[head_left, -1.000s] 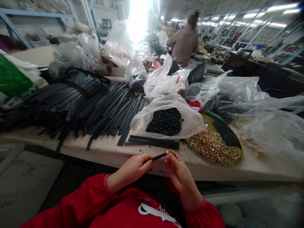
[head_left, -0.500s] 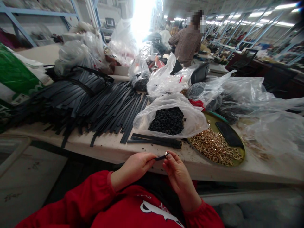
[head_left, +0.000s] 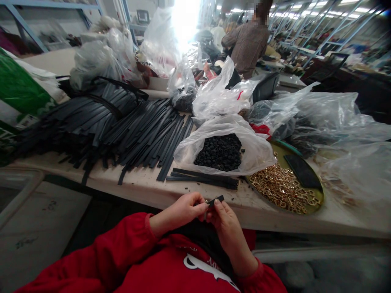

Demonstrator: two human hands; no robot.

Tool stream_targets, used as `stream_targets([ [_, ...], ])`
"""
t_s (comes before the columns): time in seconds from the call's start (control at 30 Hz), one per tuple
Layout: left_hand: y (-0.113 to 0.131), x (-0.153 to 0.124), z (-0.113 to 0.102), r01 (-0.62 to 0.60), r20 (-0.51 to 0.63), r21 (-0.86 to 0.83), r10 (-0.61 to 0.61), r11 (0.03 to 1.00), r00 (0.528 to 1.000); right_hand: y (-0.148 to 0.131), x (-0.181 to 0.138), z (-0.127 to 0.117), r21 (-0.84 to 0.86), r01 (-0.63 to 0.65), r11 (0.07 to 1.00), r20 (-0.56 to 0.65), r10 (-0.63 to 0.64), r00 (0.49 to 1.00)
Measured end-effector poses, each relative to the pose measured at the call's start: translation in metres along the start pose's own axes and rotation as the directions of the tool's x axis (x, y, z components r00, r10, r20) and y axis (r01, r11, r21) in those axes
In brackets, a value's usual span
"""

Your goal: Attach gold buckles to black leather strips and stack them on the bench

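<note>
Both hands meet just in front of the table's near edge. My left hand (head_left: 183, 209) pinches a narrow black strap (head_left: 215, 200) whose short end sticks out to the right. My right hand (head_left: 224, 219) has its fingers closed around the same strap from the other side; a small metal piece between the fingers is barely visible. On the table just beyond lie a few loose black straps (head_left: 203, 178), an open plastic bag of small black parts (head_left: 220, 151), and a round tray of gold buckles (head_left: 282, 189).
A big heap of black straps (head_left: 116, 126) covers the table's left half. Clear plastic bags (head_left: 308, 114) crowd the right and back. A dark flat piece (head_left: 302, 171) lies on the tray. A person (head_left: 247, 40) stands at the far end with their back turned.
My hands have drawn closer together and the strap's exposed end has become shorter. The gold buckle seen at the strap's tip is now mostly hidden between my fingers.
</note>
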State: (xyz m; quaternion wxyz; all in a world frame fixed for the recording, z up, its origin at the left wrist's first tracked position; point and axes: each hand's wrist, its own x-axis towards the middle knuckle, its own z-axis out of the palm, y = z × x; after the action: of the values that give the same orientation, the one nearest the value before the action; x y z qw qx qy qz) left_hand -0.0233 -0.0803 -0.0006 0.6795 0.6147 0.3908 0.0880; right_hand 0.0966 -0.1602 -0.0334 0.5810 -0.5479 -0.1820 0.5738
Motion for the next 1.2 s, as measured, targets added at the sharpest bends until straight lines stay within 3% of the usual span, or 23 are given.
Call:
stream_targets([
  [0.1,0.001,0.0,0.001,0.059,-0.007,0.012,-0.059,0.998,0.998,-0.001,-0.001,-0.001,-0.209,0.099,0.973,-0.055,-0.112,0.992],
  [0.17,0.0,0.0,0.002,0.069,-0.009,0.02,-0.069,0.997,0.998,-0.001,-0.003,-0.002,-0.418,0.229,0.879,-0.088,-0.29,0.953],
  [0.23,-0.001,0.0,0.003,0.046,-0.016,0.048,-0.045,0.998,0.999,-0.001,-0.004,-0.005,-0.512,0.297,0.806,-0.072,-0.385,0.92],
  [0.27,-0.001,-0.001,0.003,0.035,-0.015,0.053,-0.034,0.998,0.999,-0.001,-0.005,-0.006,-0.491,0.289,0.822,-0.057,-0.361,0.931],
  [0.37,0.002,-0.003,0.003,0.051,0.013,0.002,-0.051,0.999,0.999,-0.001,-0.005,-0.009,-0.245,0.124,0.962,0.014,-0.124,0.992],
  [0.43,0.004,-0.005,0.002,0.063,0.035,-0.033,-0.062,0.997,0.997,-0.002,-0.005,-0.009,-0.067,0.019,0.998,0.082,-0.014,0.997],
  [0.7,-0.008,-0.004,0.001,0.012,-0.056,0.019,-0.011,1.0,0.998,-0.002,-0.012,-0.001,0.283,-0.123,0.951,0.1,0.098,0.99],
  [0.87,-0.01,-0.005,0.002,-0.017,-0.033,-0.008,0.017,1.0,0.999,0.0,-0.016,0.002,0.328,-0.11,0.938,0.107,0.079,0.991],
  [0.97,-0.005,-0.007,0.004,-0.029,0.01,-0.027,0.029,0.999,1.0,0.001,-0.016,0.003,0.173,0.012,0.985,0.073,-0.025,0.997],
  [1.03,-0.003,-0.008,0.007,-0.044,-0.011,0.011,0.044,0.999,0.999,0.001,-0.016,0.001,-0.089,0.19,0.978,0.022,-0.189,0.982],
  [1.13,-0.002,-0.008,0.009,-0.053,-0.082,0.121,0.063,0.991,0.995,-0.003,-0.012,-0.005,-0.498,0.402,0.768,0.012,-0.458,0.889],
  [1.2,-0.001,-0.008,0.008,-0.056,-0.081,0.142,0.068,0.988,0.994,-0.006,-0.009,-0.008,-0.595,0.414,0.689,0.037,-0.491,0.871],
])
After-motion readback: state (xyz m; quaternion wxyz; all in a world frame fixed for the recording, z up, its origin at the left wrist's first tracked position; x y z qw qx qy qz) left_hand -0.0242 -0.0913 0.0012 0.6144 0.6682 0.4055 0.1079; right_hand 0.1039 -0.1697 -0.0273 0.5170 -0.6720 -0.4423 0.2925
